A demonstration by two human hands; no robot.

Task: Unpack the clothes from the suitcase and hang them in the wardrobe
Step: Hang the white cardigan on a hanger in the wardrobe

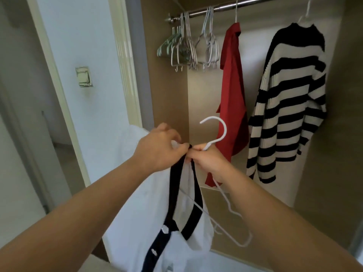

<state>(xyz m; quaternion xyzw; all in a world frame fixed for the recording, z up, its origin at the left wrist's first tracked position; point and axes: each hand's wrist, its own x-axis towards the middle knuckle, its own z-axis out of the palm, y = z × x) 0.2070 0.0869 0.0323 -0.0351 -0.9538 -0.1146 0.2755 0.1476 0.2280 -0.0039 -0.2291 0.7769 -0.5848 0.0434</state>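
Two garments hang on the rail (255, 4) in the upper right of the frame, a red top (232, 95) and a striped sweater (290, 99), with a bunch of empty hangers (188, 48) at upper centre. At centre frame both hands work a white cardigan with dark trim (137, 222) onto a white hanger (224, 132). The left hand (159, 148) pinches the dark neckline between thumb and fingertips. The right hand (208, 161) is curled round the hanger's neck just under the hook.

One hanger arm juts out bare at lower centre-right, so the cardigan probably sits on one shoulder at most. Lifted to the rail like this, it would likely slide off and drop. The hook also points toward the red top close behind it and could snag that cloth on the way up.

No suitcase is in view, so what remains to unpack cannot be judged. The hanger's other arm is lost behind cloth, the right fingertips are hidden, and the cardigan's lower part is blurred and cut off by the bottom edge.
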